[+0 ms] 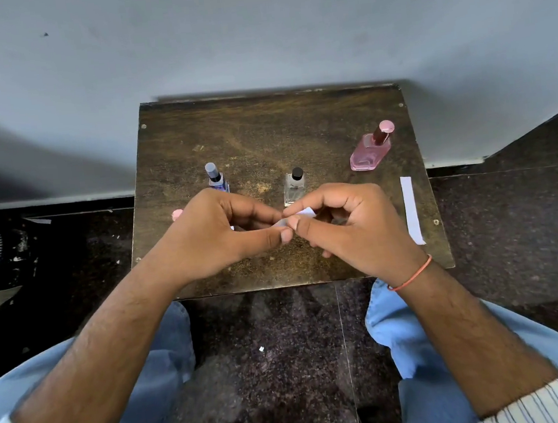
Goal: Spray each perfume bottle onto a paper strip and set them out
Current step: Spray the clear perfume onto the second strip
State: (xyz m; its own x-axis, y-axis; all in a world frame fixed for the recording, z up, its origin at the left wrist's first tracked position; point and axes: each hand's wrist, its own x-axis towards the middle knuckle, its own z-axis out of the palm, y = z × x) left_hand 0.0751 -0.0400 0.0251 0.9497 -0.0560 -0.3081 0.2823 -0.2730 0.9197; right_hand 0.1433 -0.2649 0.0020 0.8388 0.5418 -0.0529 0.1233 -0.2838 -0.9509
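Over the middle of a small dark wooden table (263, 137), my left hand (217, 231) and my right hand (348, 224) meet, both pinching a small white paper strip (300, 216) between thumbs and forefingers; most of the strip is hidden by the fingers. Behind the hands stand a blue perfume bottle (216, 180) with a grey cap and a clear bottle (294, 185) with a black cap. At the back right is a pink bottle (369, 152) with a pink cap. Another white paper strip (411, 209) lies flat near the table's right edge.
A small pink object (177, 214) peeks out left of my left hand. The table stands against a grey wall over a dark speckled floor. My knees in blue trousers sit below the table's front edge. A striped cloth is at the far left.
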